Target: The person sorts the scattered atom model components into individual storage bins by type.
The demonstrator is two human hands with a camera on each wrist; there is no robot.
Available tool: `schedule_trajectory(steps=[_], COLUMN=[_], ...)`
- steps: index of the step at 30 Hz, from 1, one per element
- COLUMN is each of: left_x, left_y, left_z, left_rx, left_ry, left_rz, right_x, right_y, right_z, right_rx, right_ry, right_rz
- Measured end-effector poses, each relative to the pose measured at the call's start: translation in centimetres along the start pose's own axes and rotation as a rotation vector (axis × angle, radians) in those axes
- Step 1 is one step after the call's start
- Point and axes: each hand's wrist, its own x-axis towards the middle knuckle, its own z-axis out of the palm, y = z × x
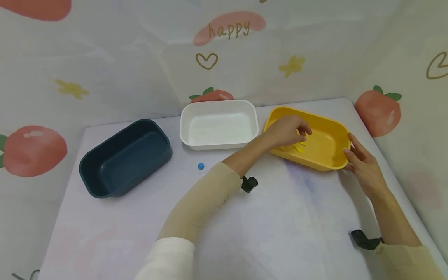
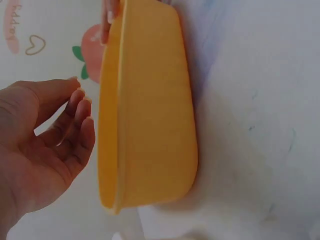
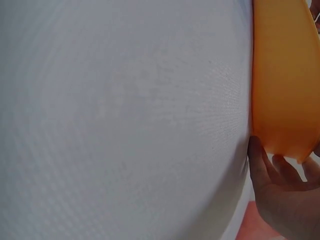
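Observation:
Above the near left part of a yellow plastic bin (image 1: 329, 159) hovers my left hand (image 1: 285, 130), its fingers loosely bent. In the left wrist view, thumb and fingertips of the left hand (image 2: 55, 135) come close together, with nothing visible between them. Small yellow pieces (image 1: 299, 147) lie in the bin below that hand; their kind is hard to make out and the hand partly covers the area. My right hand (image 1: 365, 167) holds the right end of the bin, thumb near the rim. In the right wrist view its fingers touch the bin's outer wall (image 3: 285, 90).
A white bin (image 1: 218, 146) stands in the back middle, near the left forearm. Farther left sits a dark blue bin (image 1: 140, 175), set at an angle. One small blue bead (image 1: 201, 166) lies on the white-covered table (image 1: 280, 225). Behind the table hangs a printed cloth (image 1: 140, 58).

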Motion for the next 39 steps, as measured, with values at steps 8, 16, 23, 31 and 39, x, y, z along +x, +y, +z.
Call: schedule_trajectory(steps=[8, 16, 23, 31, 39], left_x=[-3.8, -6.6, -9.0, -11.2, -13.0], left_y=[-1.8, -2.6, -4.0, -6.1, -7.9], left_z=[-1.0, -1.4, -1.3, -0.9, -0.5], left_rx=[-0.034, -0.039, -0.088, -0.114, -0.170], left_ry=[0.035, 0.062, 0.045, 0.014, -0.013], left_rz=[0.091, 0.122, 0.121, 0.117, 0.103], right_x=[0.2, 0.4, 0.1, 0.1, 0.1], right_y=[0.0, 0.1, 0.1, 0.1, 0.0], right_z=[-0.1, -0.2, 0.0, 0.1, 0.1], right_rx=[-0.030, -0.057, -0.009, -0.029, -0.034], right_ry=[0.023, 0.026, 0.029, 0.031, 0.025], right_rz=[0.016, 0.050, 0.011, 0.029, 0.033])
